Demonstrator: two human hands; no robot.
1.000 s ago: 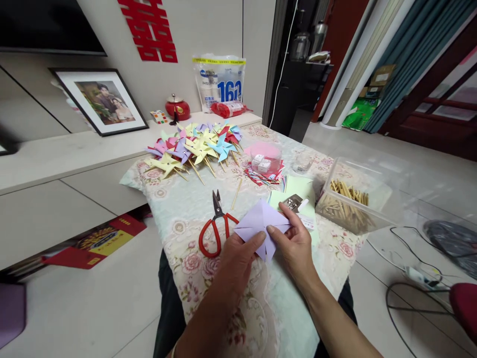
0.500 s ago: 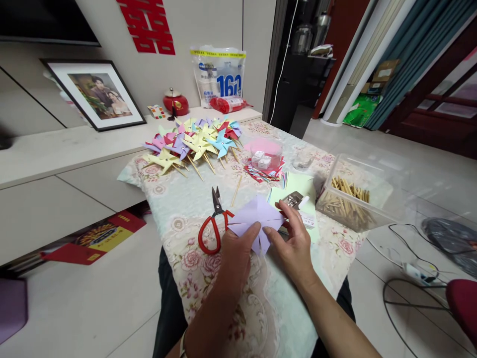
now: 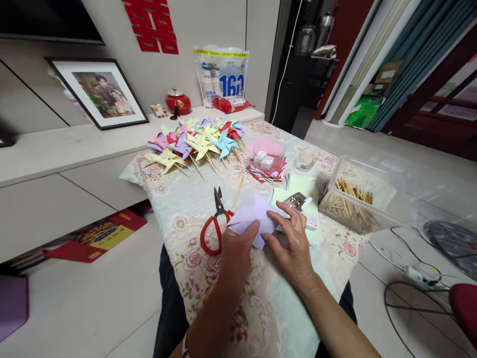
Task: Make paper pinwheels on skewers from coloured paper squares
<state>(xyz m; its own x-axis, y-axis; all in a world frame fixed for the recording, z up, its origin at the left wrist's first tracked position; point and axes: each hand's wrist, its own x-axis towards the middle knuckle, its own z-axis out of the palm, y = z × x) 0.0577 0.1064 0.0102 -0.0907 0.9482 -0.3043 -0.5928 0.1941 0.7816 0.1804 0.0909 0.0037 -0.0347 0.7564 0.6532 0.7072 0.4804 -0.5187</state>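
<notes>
A lilac paper square (image 3: 253, 214) with cut creases lies over the flowered tablecloth (image 3: 186, 209), held from the near side. My left hand (image 3: 238, 251) pinches its near edge with the thumb on top. My right hand (image 3: 294, 243) grips the paper's right part, fingers spread across it. Red-handled scissors (image 3: 214, 226) lie just left of the paper, blades pointing away. A single wooden stick (image 3: 237, 191) lies beyond the paper.
A heap of finished paper pinwheels (image 3: 197, 141) fills the table's far side. A clear tub of wooden sticks (image 3: 352, 201) stands at right, with a small clear box (image 3: 266, 156), coloured paper sheets (image 3: 298, 186) and a stapler (image 3: 296, 201) between. A framed photo (image 3: 99, 94) leans on the left shelf.
The lilac paper has tipped flatter and shifted slightly away and left. My right hand's fingers have slid further over it. My left hand keeps its pinch.
</notes>
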